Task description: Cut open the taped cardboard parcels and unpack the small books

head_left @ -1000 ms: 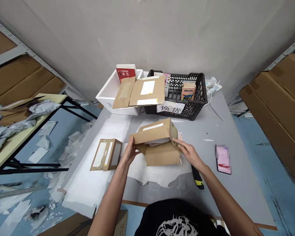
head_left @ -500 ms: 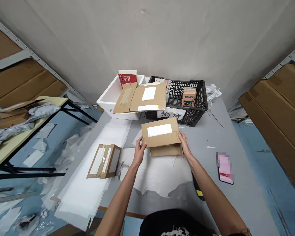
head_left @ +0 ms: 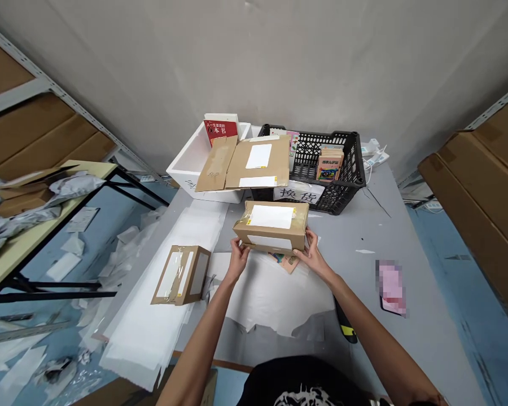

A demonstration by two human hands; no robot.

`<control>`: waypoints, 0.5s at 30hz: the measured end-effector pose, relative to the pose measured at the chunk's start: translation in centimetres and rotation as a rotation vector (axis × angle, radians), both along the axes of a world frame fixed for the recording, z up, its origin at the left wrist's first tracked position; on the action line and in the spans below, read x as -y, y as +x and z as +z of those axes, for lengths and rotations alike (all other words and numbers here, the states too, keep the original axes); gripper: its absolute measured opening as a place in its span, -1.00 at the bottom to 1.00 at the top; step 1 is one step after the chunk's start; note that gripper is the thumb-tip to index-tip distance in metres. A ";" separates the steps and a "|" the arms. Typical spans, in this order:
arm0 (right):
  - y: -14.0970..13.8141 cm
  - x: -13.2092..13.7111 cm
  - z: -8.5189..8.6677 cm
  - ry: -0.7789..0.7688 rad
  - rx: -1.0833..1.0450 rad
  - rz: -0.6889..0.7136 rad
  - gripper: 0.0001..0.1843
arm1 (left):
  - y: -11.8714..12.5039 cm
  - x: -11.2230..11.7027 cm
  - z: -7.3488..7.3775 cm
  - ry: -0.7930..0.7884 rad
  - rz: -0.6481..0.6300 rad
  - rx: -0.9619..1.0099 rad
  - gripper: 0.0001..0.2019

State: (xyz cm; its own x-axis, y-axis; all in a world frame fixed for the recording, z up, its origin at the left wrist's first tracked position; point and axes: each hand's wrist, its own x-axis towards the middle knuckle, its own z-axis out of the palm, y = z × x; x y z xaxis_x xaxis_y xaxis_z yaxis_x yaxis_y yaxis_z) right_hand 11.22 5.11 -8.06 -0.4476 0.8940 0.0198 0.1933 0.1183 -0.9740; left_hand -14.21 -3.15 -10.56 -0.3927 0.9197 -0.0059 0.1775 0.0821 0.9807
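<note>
Between your left hand [head_left: 238,260] and right hand [head_left: 315,259] you have a cardboard carton [head_left: 271,226]; left of it, a taped mailer [head_left: 181,275] lies on paper sheets [head_left: 148,316]; behind it, a foam box [head_left: 186,172] stands left of a plastic crate [head_left: 347,189], a flattened mailer [head_left: 258,163] across the box

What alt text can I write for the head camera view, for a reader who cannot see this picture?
The left hand and right hand hold a brown cardboard parcel with a white label, above white packing sheets on a grey table. Beyond it stand a black plastic crate of books and a white foam box.
</note>
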 end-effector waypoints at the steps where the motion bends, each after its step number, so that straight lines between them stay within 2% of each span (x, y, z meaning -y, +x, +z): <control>1: 0.2 0.4 0.5 -0.004 -0.028 0.009 -0.21 | 0.1 0.3 0.5 0.006 0.002 -0.009 -0.64; 6: 1.3 2.8 3.9 0.086 -0.059 -0.027 -0.29 | 0.5 1.3 3.6 0.075 0.048 -0.074 -0.65; 11: 3.1 5.8 5.5 0.105 -0.063 -0.094 -0.33 | 2.1 2.8 5.0 0.081 0.060 -0.074 -0.63; 13: 3.8 6.5 6.0 0.089 -0.046 -0.127 -0.32 | 2.6 3.2 5.7 0.074 0.022 -0.066 -0.61; 15: 4.4 6.4 6.8 0.047 -0.033 -0.175 -0.33 | 2.8 2.8 7.0 0.060 -0.056 -0.100 -0.59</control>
State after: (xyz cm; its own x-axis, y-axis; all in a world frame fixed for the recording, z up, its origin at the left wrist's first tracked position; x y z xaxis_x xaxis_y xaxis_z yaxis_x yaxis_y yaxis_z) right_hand 15.62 -1.33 -1.25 -0.2837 0.9560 0.0752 0.1832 0.1311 -0.9743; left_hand -11.45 -6.00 -3.52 -0.3364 0.9378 0.0863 0.2774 0.0111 0.9607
